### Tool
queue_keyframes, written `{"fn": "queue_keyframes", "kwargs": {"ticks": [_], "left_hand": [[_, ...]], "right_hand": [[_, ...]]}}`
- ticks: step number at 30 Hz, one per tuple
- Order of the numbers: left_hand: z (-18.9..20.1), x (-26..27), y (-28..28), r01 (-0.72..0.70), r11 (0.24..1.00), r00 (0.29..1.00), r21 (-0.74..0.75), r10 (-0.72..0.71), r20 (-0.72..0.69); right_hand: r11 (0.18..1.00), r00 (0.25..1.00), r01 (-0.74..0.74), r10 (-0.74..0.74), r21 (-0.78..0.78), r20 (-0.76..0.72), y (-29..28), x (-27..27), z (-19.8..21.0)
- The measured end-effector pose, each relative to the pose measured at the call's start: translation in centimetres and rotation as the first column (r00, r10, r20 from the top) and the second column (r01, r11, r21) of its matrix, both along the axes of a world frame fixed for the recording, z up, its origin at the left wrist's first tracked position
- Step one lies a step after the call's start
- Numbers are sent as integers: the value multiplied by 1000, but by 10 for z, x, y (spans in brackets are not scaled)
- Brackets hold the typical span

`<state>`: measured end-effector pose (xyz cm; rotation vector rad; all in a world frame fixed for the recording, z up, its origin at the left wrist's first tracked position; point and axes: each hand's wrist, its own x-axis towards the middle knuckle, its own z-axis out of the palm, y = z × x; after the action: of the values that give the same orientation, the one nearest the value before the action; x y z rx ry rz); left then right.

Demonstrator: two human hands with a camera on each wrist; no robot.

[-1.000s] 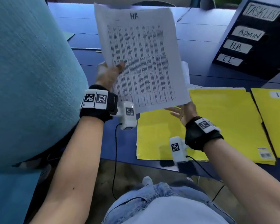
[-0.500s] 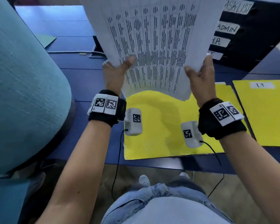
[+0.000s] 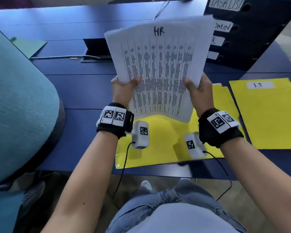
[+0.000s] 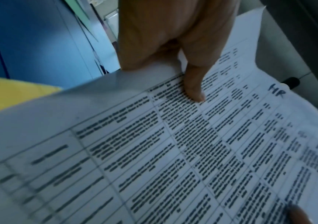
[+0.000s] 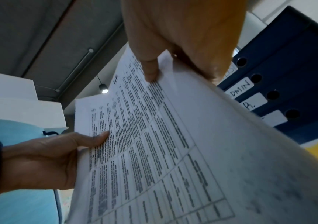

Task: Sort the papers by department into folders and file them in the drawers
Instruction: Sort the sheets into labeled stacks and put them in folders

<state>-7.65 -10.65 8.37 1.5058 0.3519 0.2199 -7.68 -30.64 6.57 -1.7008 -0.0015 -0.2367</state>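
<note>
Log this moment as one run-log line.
left hand: grips HR papers | right hand: grips same stack | papers: raised over open yellow folder | I.T folder: closed, right

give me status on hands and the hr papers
Left hand and right hand both grip HR papers, held above open yellow folder. Nothing blocking.

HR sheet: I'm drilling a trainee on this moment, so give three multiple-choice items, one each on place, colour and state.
1. Where is the HR sheet?
A. flat on the desk
B. held above a folder
C. in a drawer
2. What colour is the I.T folder?
A. yellow
B. red
C. white
3. How is the sheet held?
A. left hand only
B. right hand only
C. both hands

B: it is up in the air over the open folder.
A: it is yellow.
C: the left hand and the right hand pinch its sides.
</note>
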Motion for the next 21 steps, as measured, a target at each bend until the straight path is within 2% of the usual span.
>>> {"fn": "queue_keyframes", "kwargs": {"ticks": [2, 4, 7, 9, 12, 15, 18, 21], "left_hand": [[1, 11, -12, 5, 998, 999, -65, -7, -31], [-5, 19, -26, 11, 994, 994, -106, -23, -106], [-23, 22, -55, 13, 996, 971, -85, -33, -237], [-39, 23, -73, 24, 997, 963, -72, -42, -265], [-69, 21, -90, 98, 992, 909, 81, -56, -412], [-89, 12, -103, 227, 954, 838, 195, -89, -539], [-96, 0, -121, 410, 826, 766, 386, -82, -638], [-97, -6, -135, 461, 749, 746, 475, -37, -665]], "right_hand": [[999, 999, -44, 44, -29, 15, -16, 7, 7], [991, 999, -48, 49, -124, 3, -34, 13, 6], [978, 995, -60, 43, -201, -87, -62, 19, -2], [971, 984, -87, 49, -222, -168, -83, 19, -12], [969, 955, -115, 47, -219, -292, -111, 15, -27], [962, 924, -156, 62, -222, -377, -130, 7, -41], [956, 900, -165, 45, -243, -433, -145, 7, -59], [949, 875, -172, 23, -266, -483, -155, 11, -75]]}}
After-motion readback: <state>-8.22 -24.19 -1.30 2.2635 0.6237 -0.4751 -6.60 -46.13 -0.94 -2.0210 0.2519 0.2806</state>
